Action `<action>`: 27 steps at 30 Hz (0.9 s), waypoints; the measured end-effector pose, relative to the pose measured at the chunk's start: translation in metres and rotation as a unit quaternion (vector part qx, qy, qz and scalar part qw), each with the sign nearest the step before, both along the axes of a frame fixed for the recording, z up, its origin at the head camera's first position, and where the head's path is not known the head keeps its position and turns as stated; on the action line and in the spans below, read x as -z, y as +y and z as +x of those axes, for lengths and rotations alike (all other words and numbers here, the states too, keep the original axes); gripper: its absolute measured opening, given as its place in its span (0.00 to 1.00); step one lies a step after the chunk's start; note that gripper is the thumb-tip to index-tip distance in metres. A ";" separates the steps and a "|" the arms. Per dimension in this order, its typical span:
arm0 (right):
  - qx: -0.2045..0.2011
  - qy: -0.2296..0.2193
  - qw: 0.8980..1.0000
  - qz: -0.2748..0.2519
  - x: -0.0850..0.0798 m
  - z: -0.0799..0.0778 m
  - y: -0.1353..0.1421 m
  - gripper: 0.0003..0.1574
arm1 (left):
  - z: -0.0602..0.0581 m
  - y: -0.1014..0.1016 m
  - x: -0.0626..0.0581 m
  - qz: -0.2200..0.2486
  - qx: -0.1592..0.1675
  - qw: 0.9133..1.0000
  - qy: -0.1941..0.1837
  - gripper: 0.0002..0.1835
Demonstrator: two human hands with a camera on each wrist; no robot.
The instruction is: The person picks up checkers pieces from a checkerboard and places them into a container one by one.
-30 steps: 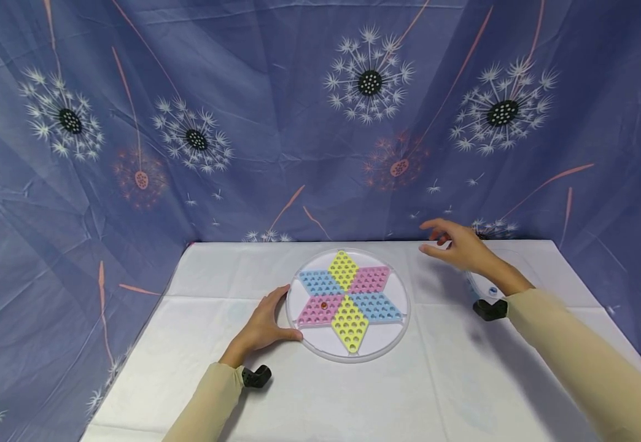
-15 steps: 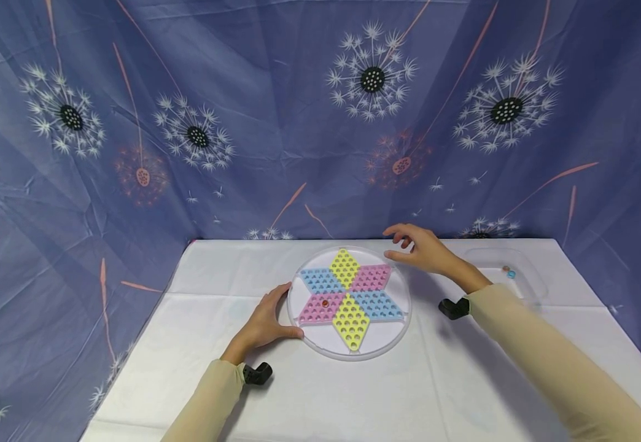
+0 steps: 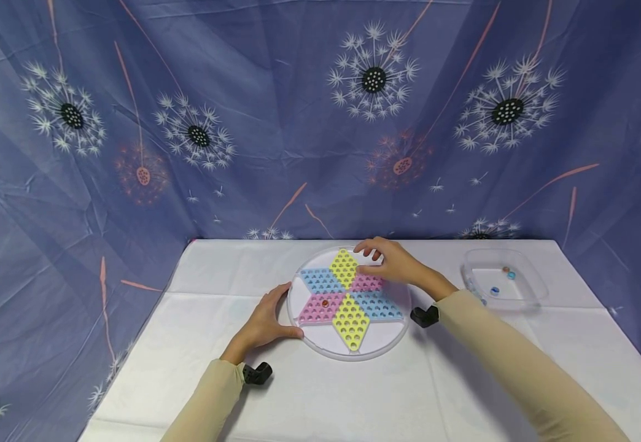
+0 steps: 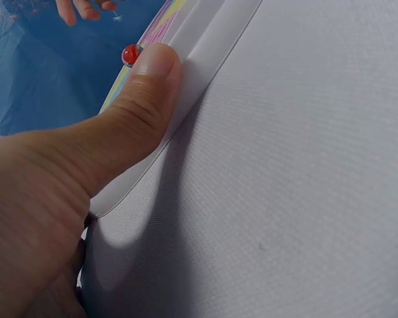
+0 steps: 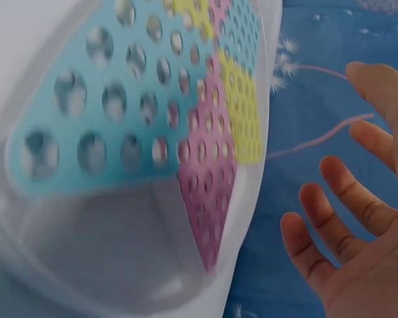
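A round Chinese checkers board point(image 3: 309, 344) lies on the table, with a pink, yellow and blue star of holes. One red marble point(image 3: 325, 303) sits in its left pink point; the left wrist view shows this marble point(image 4: 131, 55) beyond the thumb. My left hand point(image 3: 262, 320) holds the board's left rim, its thumb point(image 4: 152, 73) over the edge. Over the board's upper right is my right hand point(image 3: 392, 263). Its fingers are loosely bent and apart, and the right wrist view shows nothing between thumb and fingers point(image 5: 338, 179).
At the right stands a clear plastic container point(image 3: 530, 285) with several marbles, among them a blue marble point(image 3: 511, 275). White cloth point(image 3: 353, 399) covers the table. A blue dandelion-print curtain point(image 3: 276, 123) hangs right behind its back edge.
My right hand has moved left from above the clear container to over the board, uncovering the container and its marbles. My left hand stays at the rim.
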State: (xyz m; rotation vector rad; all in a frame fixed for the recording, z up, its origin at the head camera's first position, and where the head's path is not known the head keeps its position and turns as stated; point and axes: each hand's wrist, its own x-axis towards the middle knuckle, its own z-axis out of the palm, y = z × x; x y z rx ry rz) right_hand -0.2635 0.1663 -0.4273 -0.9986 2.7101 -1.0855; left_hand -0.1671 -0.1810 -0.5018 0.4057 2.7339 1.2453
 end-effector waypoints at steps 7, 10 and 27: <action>-0.029 -0.026 0.999 -0.010 0.013 0.004 -0.021 0.27 | 0.000 0.000 0.000 -0.001 0.000 1.000 -0.003 0.66; -0.041 -0.031 0.999 -0.010 0.016 0.006 -0.030 0.24 | 0.001 0.000 0.000 0.001 0.000 1.000 -0.002 0.67; -0.095 -0.072 0.992 0.039 0.033 0.015 -0.073 0.18 | -0.002 0.000 0.000 -0.003 0.007 1.000 0.000 0.66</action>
